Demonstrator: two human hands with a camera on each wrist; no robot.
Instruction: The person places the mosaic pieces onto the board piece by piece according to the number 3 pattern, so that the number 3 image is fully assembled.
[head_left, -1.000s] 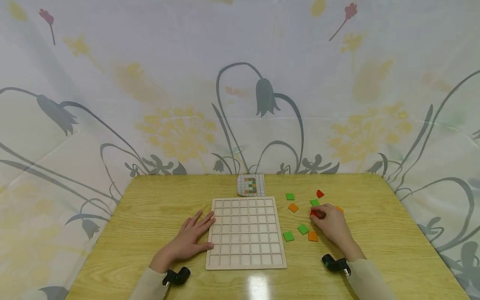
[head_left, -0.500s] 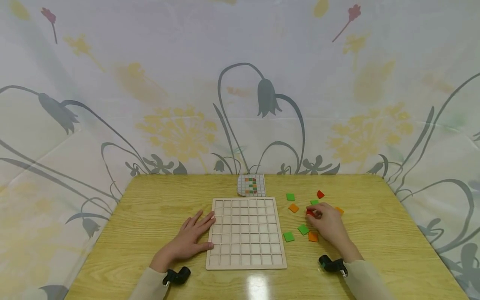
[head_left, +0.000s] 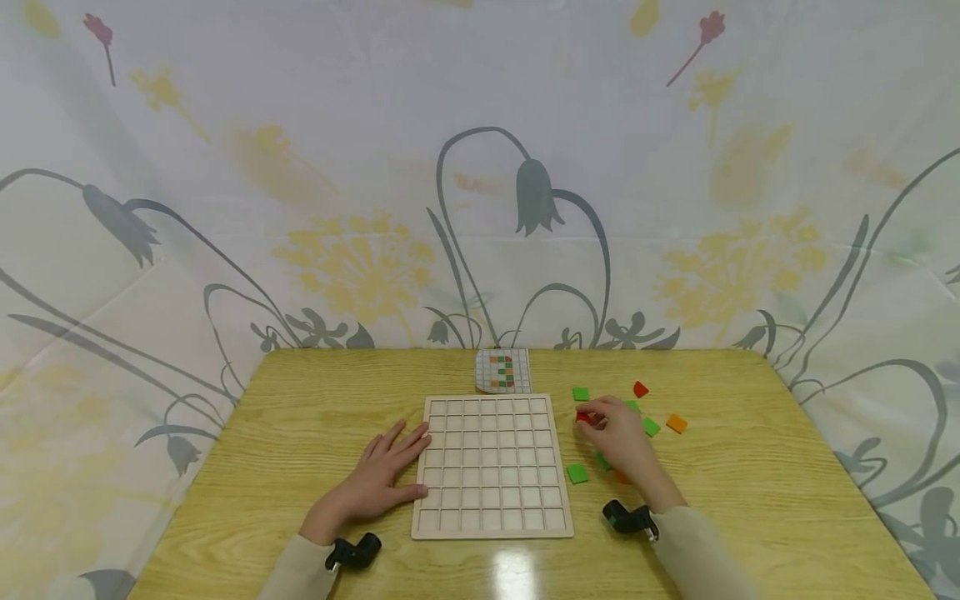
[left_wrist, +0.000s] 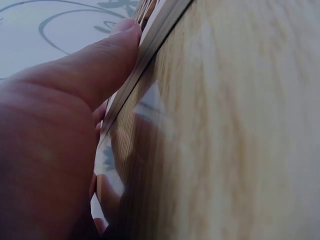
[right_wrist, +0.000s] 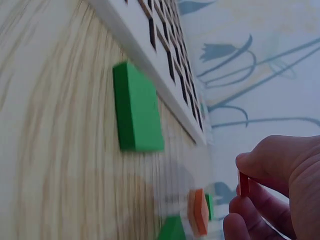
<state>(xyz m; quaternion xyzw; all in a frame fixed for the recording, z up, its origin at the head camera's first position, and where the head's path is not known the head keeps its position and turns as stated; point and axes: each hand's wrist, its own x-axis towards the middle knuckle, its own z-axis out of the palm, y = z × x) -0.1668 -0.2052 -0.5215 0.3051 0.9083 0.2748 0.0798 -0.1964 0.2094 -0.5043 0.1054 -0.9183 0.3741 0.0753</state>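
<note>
Between thumb and fingers, my right hand (head_left: 617,432) pinches a small red tile (right_wrist: 243,184), held just right of the board's edge in the head view. My left hand (head_left: 381,477) lies with fingers spread at the left edge of the wooden grid board (head_left: 491,535); its fingertips and thumb touch that edge. In the left wrist view the thumb (left_wrist: 107,60) presses at the board's side. The board's squares hold no tiles. A small card (head_left: 483,379) with a grid pattern of orange, green and red squares lies behind the board.
Loose tiles lie right of the board: a green tile (head_left: 577,473) near its edge, another green tile (head_left: 581,393) farther back, a red rounded piece (head_left: 640,389) and an orange tile (head_left: 677,423). A flowered cloth (head_left: 480,250) hangs behind the table (head_left: 300,400).
My right hand has moved left toward the board with the red tile, uncovering a green and an orange tile on the right. My left hand has stayed at the board's edge.
</note>
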